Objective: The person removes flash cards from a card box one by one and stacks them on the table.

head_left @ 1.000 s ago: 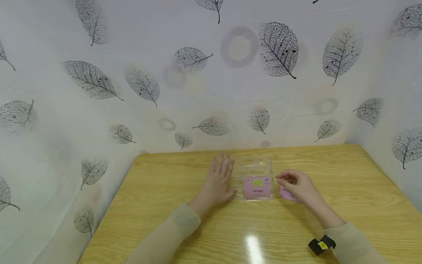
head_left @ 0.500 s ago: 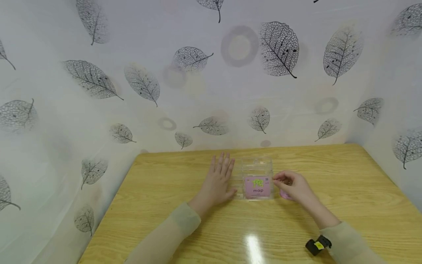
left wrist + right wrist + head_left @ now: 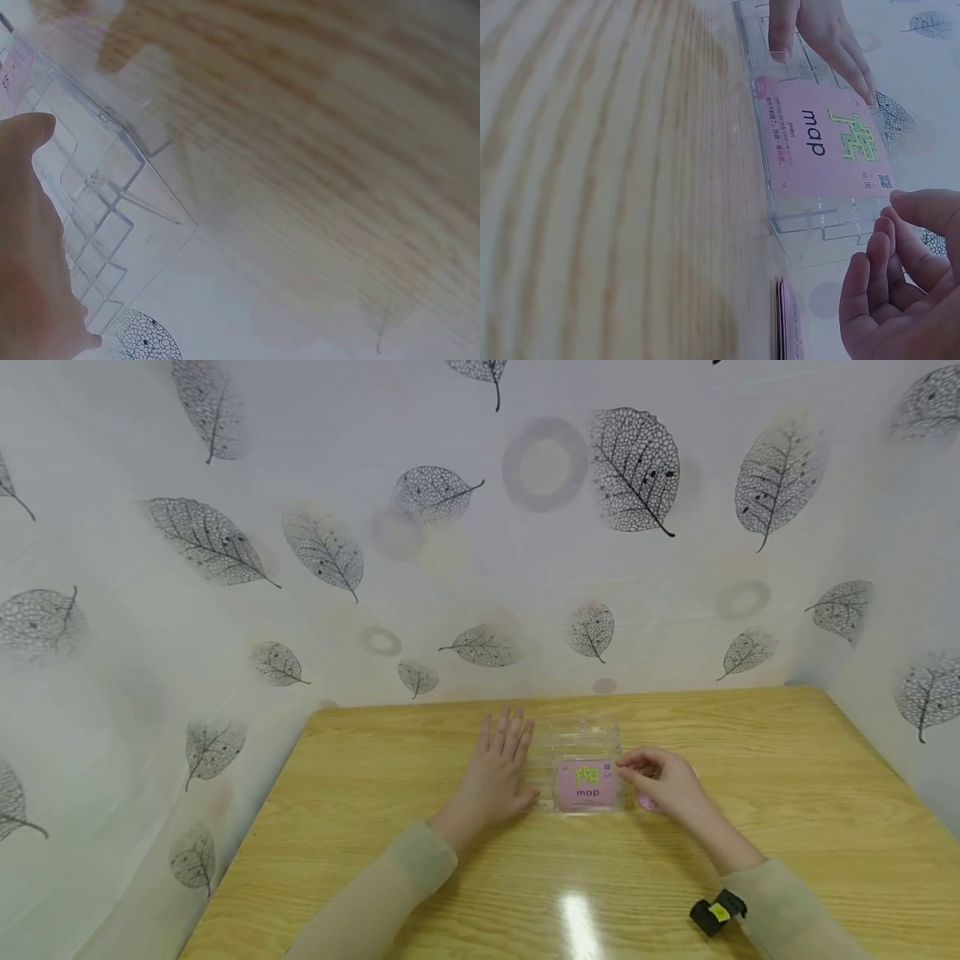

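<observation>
A clear plastic card holder (image 3: 581, 746) with stepped compartments lies on the table. In its front compartment is a pink card (image 3: 587, 800) printed "map" (image 3: 817, 150). My left hand (image 3: 492, 772) rests with straight fingers on the holder's left part; the left wrist view shows its thumb (image 3: 34, 129) over the clear plastic (image 3: 105, 202). At the card's upper right corner, my right hand (image 3: 666, 781) pinches the edge between thumb and forefinger; the other fingers are curled. A stack of pink cards (image 3: 786, 319) lies right of the holder, mostly hidden under the right hand in the head view.
The wooden table (image 3: 360, 777) meets a pale leaf-patterned curtain (image 3: 450, 568) at its back and sides. A black strap device (image 3: 716, 912) with a yellow patch sits at the right wrist.
My right hand has moved left from over the card stack to the corner of the map card. The left hand, holder and card look unmoved.
</observation>
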Tool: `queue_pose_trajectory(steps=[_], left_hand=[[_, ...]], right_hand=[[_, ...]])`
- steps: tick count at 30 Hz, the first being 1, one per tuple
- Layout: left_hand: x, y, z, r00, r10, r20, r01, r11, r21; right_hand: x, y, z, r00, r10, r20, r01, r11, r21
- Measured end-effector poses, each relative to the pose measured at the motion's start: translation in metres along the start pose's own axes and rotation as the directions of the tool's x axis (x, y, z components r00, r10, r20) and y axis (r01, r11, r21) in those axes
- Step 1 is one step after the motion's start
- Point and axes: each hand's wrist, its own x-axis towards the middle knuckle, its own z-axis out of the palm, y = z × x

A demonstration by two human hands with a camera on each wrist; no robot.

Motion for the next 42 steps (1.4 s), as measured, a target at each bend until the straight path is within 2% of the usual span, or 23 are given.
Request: queue_pose_trajectory(steps=[10, 21, 29, 42], left_hand=[[0.000, -0.001, -0.001, 1.000, -0.004, 0.007, 0.004, 1.000, -0.015], [-0.001, 0.000, 0.000, 1.000, 0.002, 0.010, -0.002, 1.000, -0.009], [-0.001, 0.000, 0.002, 1.000, -0.001, -0.015, 0.001, 1.000, -0.005], [-0.001, 0.000, 0.002, 1.000, -0.004, -0.007, 0.004, 1.000, -0.007]], right_hand=[[0.004, 0.001, 0.004, 1.000, -0.012, -0.008, 0.012, 0.999, -0.039], [0.001, 0.000, 0.007, 1.000, 0.022, 0.005, -0.022, 1.000, 0.009], [0.001, 0.002, 0.011, 1.000, 0.020, 0.001, -0.020, 1.000, -0.006], [0.002, 0.002, 0.012, 1.000, 0.013, 0.016, -0.013, 1.000, -0.005]])
